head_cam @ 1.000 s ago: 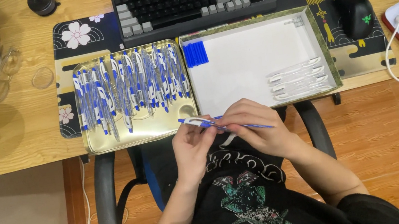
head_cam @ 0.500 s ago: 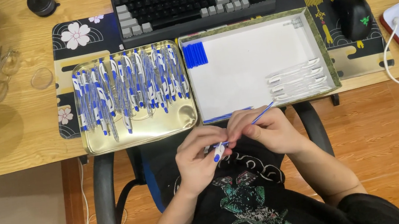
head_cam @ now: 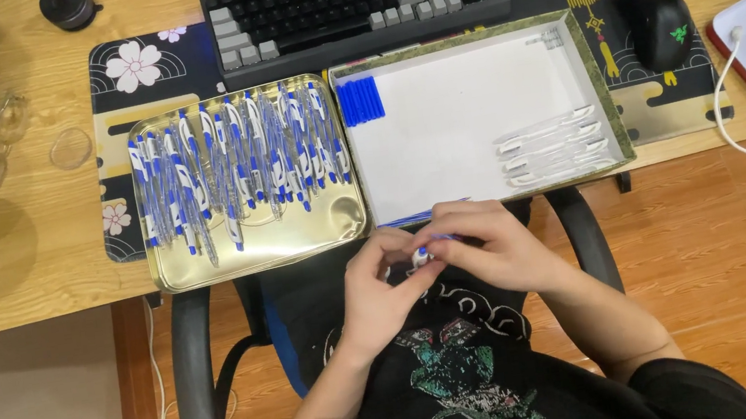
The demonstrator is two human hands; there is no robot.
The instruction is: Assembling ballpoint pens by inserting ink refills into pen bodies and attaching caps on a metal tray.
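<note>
Wooden desk [head_cam: 32, 277] over orange floorboards. Gold tray [head_cam: 262, 249] of pens at 11 o'clock. Left hand [head_cam: 379, 286] and right hand [head_cam: 485, 247] both pinch one blue-white pen [head_cam: 422, 253] at centre, mostly hidden.

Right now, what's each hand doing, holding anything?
Left hand: closed on the small blue-and-white plastic pen.
Right hand: fingers closed on the same pen from the other side.

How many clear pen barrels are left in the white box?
4, stacked in a column of clear barrels at the white box's right end; more may hide under them.
</note>
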